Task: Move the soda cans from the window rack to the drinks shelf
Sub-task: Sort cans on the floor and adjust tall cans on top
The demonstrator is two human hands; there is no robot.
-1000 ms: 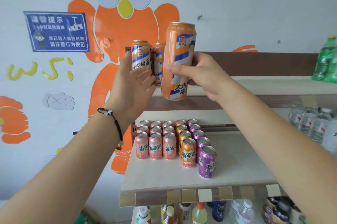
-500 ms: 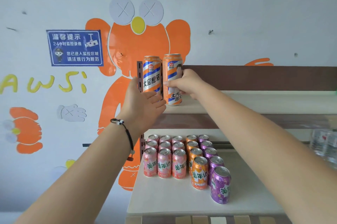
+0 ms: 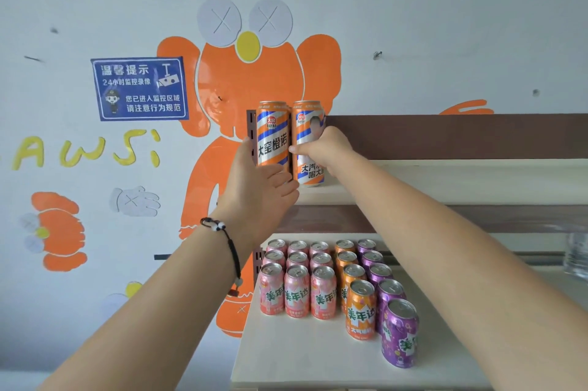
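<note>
Two tall orange cans stand upright, just beside each other, at the left end of the upper shelf. The right hand is curled round the right can, whose base appears to rest on the shelf. The left hand holds the left can low down, thumb on its left side and fingers across its base. This looks like the placing step; next, both hands need to loosen without tipping either can.
</note>
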